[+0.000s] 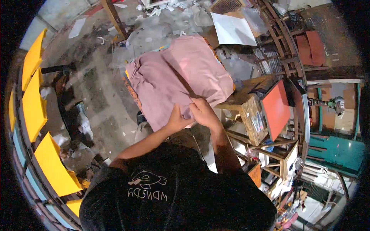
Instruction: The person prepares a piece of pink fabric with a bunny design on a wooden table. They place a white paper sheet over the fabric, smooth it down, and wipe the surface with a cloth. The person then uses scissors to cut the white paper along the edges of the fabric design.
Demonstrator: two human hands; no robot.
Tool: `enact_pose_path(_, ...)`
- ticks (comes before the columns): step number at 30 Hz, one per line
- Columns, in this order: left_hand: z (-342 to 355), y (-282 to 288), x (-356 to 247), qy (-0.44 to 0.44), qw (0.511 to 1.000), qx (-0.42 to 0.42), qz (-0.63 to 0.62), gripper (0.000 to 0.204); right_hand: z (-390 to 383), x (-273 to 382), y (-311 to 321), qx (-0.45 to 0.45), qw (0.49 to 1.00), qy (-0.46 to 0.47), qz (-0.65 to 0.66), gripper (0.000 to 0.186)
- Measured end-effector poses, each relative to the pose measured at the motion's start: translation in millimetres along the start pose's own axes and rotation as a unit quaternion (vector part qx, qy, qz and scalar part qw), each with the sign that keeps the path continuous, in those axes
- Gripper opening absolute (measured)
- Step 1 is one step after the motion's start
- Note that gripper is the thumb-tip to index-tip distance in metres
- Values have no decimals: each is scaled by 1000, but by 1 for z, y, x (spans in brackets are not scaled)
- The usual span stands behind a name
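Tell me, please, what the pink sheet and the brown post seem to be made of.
Pink sheet: perhaps cloth or soft leather, fairly matte; it creases softly.
Brown post: likely wood, dull, from its brown colour and straight edges.

At the centre of the frame, the pink sheet [181, 71] hides most of the orange-edged patterned surface [132, 91] beneath it; some fingers of the left hand [179, 122] and right hand [205, 113] are out of sight. The black shirt [173, 204] partly covers a yellow sheet [74, 207] and runs off the lower edge. Small clutter [290, 220] at lower right is too blurred to identify.
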State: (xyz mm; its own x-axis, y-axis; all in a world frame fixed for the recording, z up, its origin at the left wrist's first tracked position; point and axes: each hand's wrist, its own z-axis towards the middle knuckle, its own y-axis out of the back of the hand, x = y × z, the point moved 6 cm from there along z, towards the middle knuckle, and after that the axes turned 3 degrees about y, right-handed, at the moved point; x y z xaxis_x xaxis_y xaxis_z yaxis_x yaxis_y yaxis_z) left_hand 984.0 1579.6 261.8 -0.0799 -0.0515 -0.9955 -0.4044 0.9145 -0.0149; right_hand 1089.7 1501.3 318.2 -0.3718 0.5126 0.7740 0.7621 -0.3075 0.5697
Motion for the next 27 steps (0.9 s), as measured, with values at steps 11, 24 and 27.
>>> enact_pose_path(11,50,-40,23,42,995,-90,21,23,-34,9,131,-170,672,56,719,26)
enact_pose_path(24,-17,-61,-195,-237,864,115,429,37,-238,-74,245,-514,655,151,534,22)
enact_pose_path(27,-27,-47,-181,-192,843,128,487,40,-305,-109,225,-582,646,49,492,4)
